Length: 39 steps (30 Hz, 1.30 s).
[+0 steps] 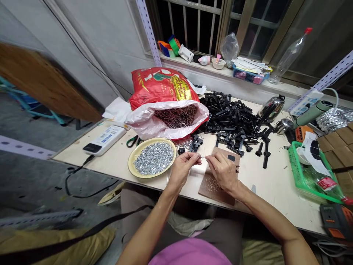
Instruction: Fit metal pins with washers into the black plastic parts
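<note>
Just right of the frame's centre, left hand (pixel 183 167) and right hand (pixel 223 172) pinch a thin metal pin (pixel 203 157); a slack pinch could drop it, a leftward wrist bump spill the plate (pixel 130 164) of metal bits (pixel 153 159)

"What's between the left hand (pixel 185 169) and right hand (pixel 223 171), right of the plate (pixel 131 164)?"
"A thin piece (pixel 203 157), too small to identify, its ends hidden by their grip."
"And behind the plate?"
"The red bag's (pixel 161 88) depths are hidden. Far right of the plate, the view's edge cuts cardboard boxes (pixel 340 156) off."
</note>
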### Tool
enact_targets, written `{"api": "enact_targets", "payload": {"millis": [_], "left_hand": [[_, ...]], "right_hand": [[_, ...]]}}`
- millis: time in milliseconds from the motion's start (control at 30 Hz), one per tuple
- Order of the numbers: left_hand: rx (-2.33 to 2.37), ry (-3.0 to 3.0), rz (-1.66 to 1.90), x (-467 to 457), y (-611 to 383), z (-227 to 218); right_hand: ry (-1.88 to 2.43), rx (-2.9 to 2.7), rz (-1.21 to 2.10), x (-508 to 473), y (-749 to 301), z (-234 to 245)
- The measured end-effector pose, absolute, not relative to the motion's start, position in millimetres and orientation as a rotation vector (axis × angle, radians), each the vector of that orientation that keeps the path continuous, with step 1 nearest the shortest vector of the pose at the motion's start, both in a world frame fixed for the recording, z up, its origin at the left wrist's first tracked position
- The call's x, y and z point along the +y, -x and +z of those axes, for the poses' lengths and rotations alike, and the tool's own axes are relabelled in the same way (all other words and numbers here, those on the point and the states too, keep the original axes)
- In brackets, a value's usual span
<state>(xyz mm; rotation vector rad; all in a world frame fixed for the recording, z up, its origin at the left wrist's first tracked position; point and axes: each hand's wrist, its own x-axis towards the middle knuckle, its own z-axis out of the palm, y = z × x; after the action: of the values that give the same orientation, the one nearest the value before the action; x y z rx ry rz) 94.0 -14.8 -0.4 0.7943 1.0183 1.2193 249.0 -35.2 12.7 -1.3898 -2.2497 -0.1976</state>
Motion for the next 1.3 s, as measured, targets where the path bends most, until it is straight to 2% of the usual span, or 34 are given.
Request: {"api": "enact_targets", "payload": {"millis": [200, 433, 600, 700, 867, 967, 1167, 1300], "left_hand": [[0.856, -0.575, 1.064, -8.9, -101.1, -5.0], [0.936, -0.683, 1.095, -12.9, -108.4, -6.1], [1.110, -1.031, 1.259, -18.1, -113.9, -7.1], [1.097, -1.022, 1.229, -17.5, -115.1, -7.9], [0.919, -0.710, 0.968, -11.7, -113.7, -9.1], [0.891, -0.683, 0.931, -11.4, -113.2, -9.1], [0.930, -0.752, 1.015, -14.4, -114.7, -6.2], [0.948, -0.764, 1.017, -14.7, -115.4, -6.3]], "right_hand": [[1.299, -2.201, -0.279, -35.0, -260.1, 8.7], [1.360, -2.222, -0.216, -35.1, -266.8, 6.1], [1.505, -2.142, 0.201, -35.1, -270.7, 0.5], [1.536, -2.086, 0.362, -36.5, -272.4, -1.6], [1.435, -2.174, 0.097, -39.4, -275.1, -2.1], [1.428, -2.221, -0.034, -40.3, -275.6, -3.1], [1.455, -2.135, 0.135, -40.0, -272.9, -7.4], [1.446, -2.182, 0.005, -38.7, -271.6, -8.2]]}}
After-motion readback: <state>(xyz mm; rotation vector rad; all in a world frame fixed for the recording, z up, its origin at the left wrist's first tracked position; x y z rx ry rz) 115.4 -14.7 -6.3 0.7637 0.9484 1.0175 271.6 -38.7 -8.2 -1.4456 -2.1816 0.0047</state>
